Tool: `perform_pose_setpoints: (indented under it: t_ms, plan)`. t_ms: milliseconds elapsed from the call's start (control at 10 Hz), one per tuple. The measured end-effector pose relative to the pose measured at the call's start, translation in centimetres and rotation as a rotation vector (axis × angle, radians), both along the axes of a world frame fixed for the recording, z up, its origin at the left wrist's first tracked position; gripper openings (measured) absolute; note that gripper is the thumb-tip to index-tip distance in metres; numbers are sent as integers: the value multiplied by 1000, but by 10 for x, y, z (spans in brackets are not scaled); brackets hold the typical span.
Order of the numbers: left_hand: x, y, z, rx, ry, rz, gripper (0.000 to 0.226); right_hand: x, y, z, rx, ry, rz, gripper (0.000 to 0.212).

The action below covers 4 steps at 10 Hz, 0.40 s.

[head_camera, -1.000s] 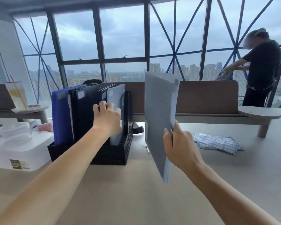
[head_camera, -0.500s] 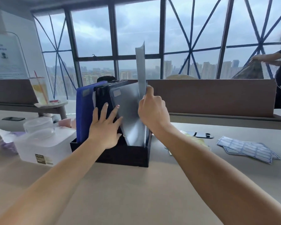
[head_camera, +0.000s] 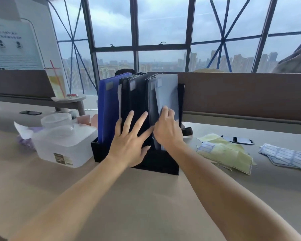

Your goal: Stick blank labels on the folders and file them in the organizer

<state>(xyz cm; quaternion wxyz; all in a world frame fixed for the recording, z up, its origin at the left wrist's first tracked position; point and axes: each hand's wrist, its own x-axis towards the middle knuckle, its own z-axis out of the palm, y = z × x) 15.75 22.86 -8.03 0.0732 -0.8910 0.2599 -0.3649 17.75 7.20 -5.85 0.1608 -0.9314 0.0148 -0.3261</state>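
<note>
Our left hand lies open, fingers spread flat against the black folders in the organizer, while our right hand pinches the grey folder seated at its right end, seemingly light, thin, bendy, best held by its near edge.
</note>
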Motion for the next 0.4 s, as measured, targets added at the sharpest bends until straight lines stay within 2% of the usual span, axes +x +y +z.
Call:
perform_pose_setpoints:
  t_ms: [100,200,300,400]
  plan:
    - [-3,4,-8,13,36,-18,70,-2,-8,-7,-17,44,58,59]
    - [-11,5,-13,-2,91,-41,69,-18,-15,-1,10,132,163,61]
    - [-18,4,-13,-42,85,-108,62,-41,-35,10,31,237,286,56]
    - [-29,-9,-16,-154,60,-296,42,-65,-68,2,128,251,332,30]
